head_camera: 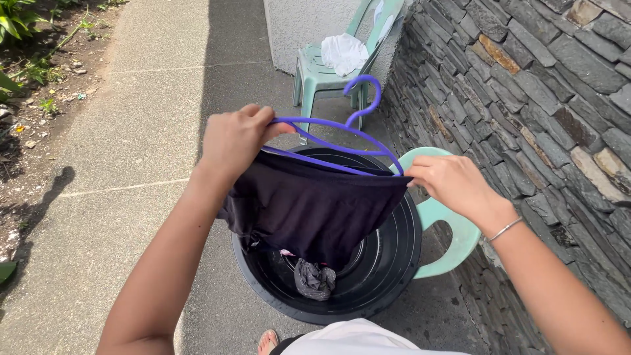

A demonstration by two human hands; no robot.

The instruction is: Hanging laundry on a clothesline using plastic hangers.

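The left hand (235,139) and right hand (447,181) each grip an end of a purple hanger (342,135) and the dark garment (315,207) stretched between them. Below the hands sits a black tub (388,276) holding a grey cloth (314,279).

Two hands fit a dark garment onto a purple hanger outdoors.
The left hand (233,138) and right hand (450,181) hold the black garment (315,207) on the hanger (342,128) above a black tub (388,269).
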